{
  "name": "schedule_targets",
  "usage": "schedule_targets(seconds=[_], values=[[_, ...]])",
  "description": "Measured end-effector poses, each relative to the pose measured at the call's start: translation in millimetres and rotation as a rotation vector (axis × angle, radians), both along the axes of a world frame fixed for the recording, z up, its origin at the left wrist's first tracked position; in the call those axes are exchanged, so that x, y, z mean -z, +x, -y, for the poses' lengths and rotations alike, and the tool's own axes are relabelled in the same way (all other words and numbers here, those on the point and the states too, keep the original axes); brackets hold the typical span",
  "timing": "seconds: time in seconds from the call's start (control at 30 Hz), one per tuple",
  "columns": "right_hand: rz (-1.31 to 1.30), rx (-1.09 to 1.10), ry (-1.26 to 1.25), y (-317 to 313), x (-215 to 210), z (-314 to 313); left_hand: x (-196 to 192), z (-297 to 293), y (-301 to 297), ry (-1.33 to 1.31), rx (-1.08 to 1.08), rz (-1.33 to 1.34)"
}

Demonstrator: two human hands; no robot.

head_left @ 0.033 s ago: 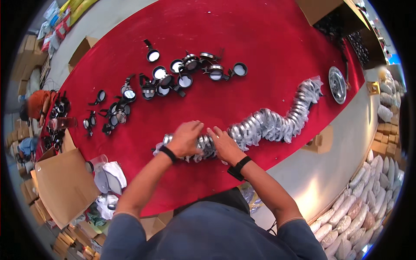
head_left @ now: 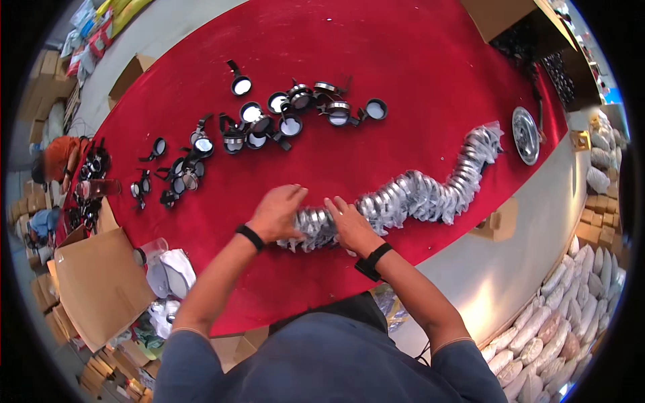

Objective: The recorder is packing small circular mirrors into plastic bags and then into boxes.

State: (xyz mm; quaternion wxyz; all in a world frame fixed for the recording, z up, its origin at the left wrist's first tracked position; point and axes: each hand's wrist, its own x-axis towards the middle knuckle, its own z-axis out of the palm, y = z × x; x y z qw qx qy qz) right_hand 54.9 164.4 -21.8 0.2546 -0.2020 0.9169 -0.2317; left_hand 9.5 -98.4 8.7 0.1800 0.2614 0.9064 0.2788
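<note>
A long, bending row of round metal-rimmed pieces in clear plastic wrap (head_left: 416,195) lies on the red-covered table, stacked edge to edge. My left hand (head_left: 279,211) cups the row's left end, thumb on the near side and fingers on the far side. My right hand (head_left: 351,227) rests on top of the row a little further right, fingers extended and apart. Beyond them are scattered small round black pieces with pale discs and short black handles (head_left: 290,125), some with metal bands. A single such piece (head_left: 241,85) lies apart at the back.
At the table's right edge stands a round metal dish (head_left: 525,136), near an open carton of black parts (head_left: 531,40). A cardboard box (head_left: 101,285) and a clear plastic container (head_left: 154,250) are on the left. A person in orange (head_left: 62,159) is at the far left.
The row's left end has shifted right and now ends at my left hand, where earlier it stuck out past it. My left hand has moved slightly left; my right hand has barely moved.
</note>
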Motion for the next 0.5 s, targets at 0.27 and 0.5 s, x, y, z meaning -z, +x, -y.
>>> schedule_targets(seconds=[0.27,0.5], values=[[-0.021,-0.219,-0.035,-24,-15,30,17,83,25,-0.099,0.003,0.151],[-0.033,-0.275,-0.058,-24,6,44,48,59,37,0.024,-0.056,0.183]])
